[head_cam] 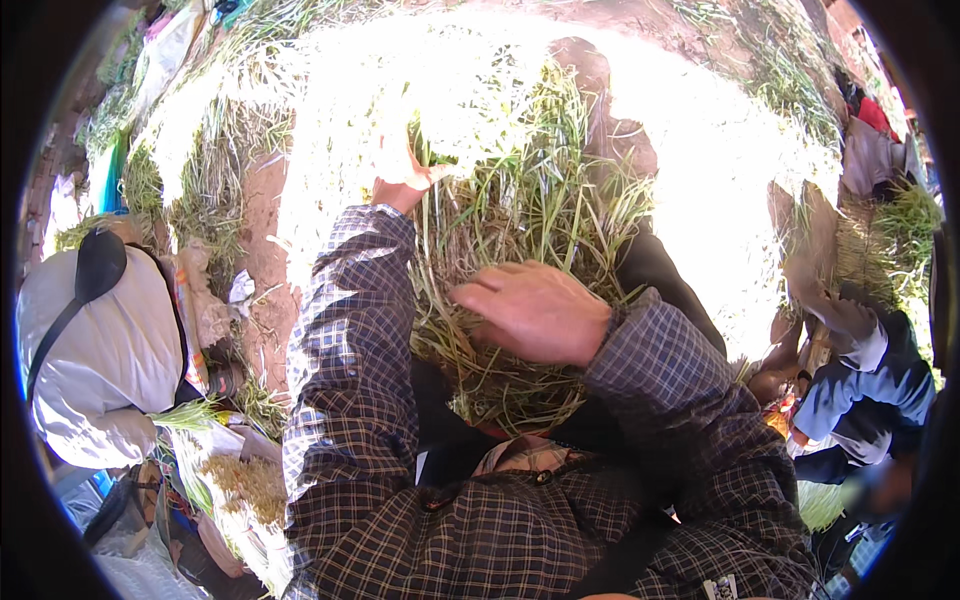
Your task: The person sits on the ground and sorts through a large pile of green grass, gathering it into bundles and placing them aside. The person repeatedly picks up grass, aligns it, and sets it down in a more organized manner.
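Observation:
A heap of long green and straw-coloured grass (517, 202) lies between my legs, its far part washed out by sunlight. Against the heap's left side is my left hand (405, 176), the thumb spread away from the other fingers, which glare partly hides. Nearer my body, my right hand (536, 311) is palm down over the pale stalks, slightly blurred. What lies under its palm is hidden. More tangled grass (517, 390) fills the space close to my lap.
A person in a white hat (105, 352) sits at left. Another person in blue sleeves (862, 390) works at right. Grass bundles (217, 165) lie beyond bare earth (266, 277) on the left. A crumpled white scrap (241, 289) lies on that earth.

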`<state>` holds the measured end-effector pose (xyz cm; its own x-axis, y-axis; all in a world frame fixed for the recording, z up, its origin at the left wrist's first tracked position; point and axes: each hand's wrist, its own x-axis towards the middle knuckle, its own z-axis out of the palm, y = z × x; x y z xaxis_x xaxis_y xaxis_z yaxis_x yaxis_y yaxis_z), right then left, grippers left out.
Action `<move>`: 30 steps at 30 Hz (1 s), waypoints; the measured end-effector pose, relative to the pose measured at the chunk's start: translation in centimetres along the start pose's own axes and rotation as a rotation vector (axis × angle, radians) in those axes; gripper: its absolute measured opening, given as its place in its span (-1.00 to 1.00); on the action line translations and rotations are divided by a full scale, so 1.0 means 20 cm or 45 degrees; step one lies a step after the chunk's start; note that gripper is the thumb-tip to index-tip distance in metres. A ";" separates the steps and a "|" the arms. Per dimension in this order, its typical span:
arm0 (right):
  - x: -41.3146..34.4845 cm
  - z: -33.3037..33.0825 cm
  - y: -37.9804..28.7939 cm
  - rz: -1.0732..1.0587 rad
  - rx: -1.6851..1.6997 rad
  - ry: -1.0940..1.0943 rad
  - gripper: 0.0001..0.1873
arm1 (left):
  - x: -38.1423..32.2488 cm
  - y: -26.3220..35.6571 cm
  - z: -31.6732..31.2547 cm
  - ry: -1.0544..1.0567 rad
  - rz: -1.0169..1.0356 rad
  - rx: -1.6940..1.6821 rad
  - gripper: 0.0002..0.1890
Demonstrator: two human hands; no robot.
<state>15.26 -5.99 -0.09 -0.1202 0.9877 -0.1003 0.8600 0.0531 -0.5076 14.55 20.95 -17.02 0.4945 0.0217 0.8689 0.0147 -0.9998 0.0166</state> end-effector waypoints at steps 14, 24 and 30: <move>0.01 0.16 -0.07 0.063 -0.028 -0.118 -0.74 | 0.08 -0.32 0.17 -0.878 -1.353 -0.083 -0.22; 0.04 0.21 -0.10 0.014 -0.007 -0.167 -0.77 | 0.08 -0.79 -0.47 -0.102 -1.641 -0.116 -0.61; 0.05 0.22 -0.10 0.014 0.000 -0.171 -0.80 | -0.13 -0.49 -0.13 -0.877 -0.888 0.521 -0.19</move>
<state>11.24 -5.67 -2.98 -0.1764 0.9596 -0.2192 0.8614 0.0427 -0.5062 10.87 30.69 -18.22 0.6473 0.7160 0.2616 0.7131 -0.6900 0.1239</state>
